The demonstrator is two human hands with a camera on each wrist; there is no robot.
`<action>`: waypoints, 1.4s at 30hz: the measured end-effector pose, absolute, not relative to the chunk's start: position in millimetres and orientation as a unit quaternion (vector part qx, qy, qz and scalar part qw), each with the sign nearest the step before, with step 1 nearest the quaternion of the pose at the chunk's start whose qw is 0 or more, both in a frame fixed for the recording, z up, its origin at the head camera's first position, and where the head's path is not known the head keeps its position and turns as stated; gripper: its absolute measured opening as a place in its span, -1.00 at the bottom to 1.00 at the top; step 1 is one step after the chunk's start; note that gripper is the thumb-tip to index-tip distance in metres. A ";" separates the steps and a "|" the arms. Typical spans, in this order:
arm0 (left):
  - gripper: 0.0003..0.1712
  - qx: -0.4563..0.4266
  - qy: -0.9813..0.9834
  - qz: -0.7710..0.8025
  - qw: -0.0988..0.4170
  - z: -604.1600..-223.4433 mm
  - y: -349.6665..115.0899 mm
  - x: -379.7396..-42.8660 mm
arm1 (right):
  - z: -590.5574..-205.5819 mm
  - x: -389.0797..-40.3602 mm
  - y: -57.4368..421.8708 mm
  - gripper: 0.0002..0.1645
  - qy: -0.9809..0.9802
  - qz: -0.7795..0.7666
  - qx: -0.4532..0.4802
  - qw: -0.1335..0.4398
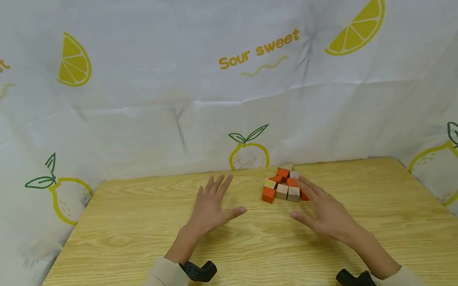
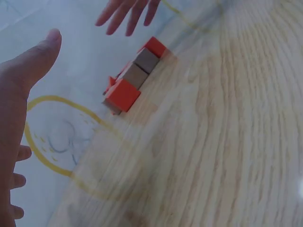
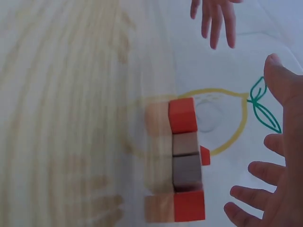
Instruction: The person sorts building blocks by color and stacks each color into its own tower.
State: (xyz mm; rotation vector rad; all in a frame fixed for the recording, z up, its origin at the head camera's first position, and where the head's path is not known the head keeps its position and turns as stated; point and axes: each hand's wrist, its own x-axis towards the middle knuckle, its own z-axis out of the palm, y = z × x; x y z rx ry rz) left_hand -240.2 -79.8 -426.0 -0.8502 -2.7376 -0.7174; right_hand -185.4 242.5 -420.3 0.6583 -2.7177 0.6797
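A tight cluster of small blocks, some orange and some plain wood, lies near the table's far edge. In front stand an orange block (image 1: 268, 195) and two wooden blocks (image 1: 281, 191) side by side; a pale block with a yellow mark (image 1: 270, 184) sits behind. My right hand (image 1: 327, 212) hovers at the cluster's right side, fingers spread, overlapping an orange block (image 1: 305, 195) in the head view. To the left of the blocks, my left hand (image 1: 211, 209) is held over the table with fingers and thumb spread. Both hands hold nothing.
The wooden table (image 1: 137, 230) reaches back to a white cloth (image 1: 147, 138) printed with lemons and lettering, which also hangs along both sides. A black wrist device (image 1: 202, 271) sits on the left wrist, another (image 1: 355, 282) on the right.
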 end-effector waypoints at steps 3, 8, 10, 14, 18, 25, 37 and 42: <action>0.13 -0.283 -0.919 -0.264 0.079 -430.5 -74.5 -236.7 | -426.1 -184.3 236.7 0.02 -0.929 0.260 0.232 0.128; 0.09 -0.284 -0.903 -0.312 0.080 -440.3 -64.2 -232.1 | -439.1 -184.4 225.1 -0.04 -0.915 0.290 0.244 0.135; 0.06 -0.281 -0.898 -0.330 0.079 -444.7 -58.1 -231.2 | -445.1 -185.6 220.2 -0.10 -0.902 0.323 0.253 0.137; 0.00 -0.274 -0.890 -0.358 0.066 -451.6 -44.4 -229.2 | -456.2 -186.9 212.0 -0.22 -0.864 0.411 0.260 0.127; -0.04 -0.265 -0.879 -0.393 0.047 -456.0 -34.1 -225.7 | -463.3 -187.2 204.7 -0.28 -0.842 0.464 0.254 0.107; -0.11 -0.244 -0.875 -0.417 0.023 -472.2 -18.0 -228.3 | -469.5 -192.0 194.1 -0.28 -0.843 0.474 0.234 0.098; -0.33 -0.267 -0.879 -0.389 0.068 -477.7 -5.3 -234.4 | -473.9 -200.9 186.8 -0.39 -0.839 0.472 0.229 0.144; -0.37 -0.261 -0.872 -0.401 0.100 -477.5 -2.7 -237.1 | -473.6 -206.2 182.8 -0.44 -0.846 0.462 0.199 0.174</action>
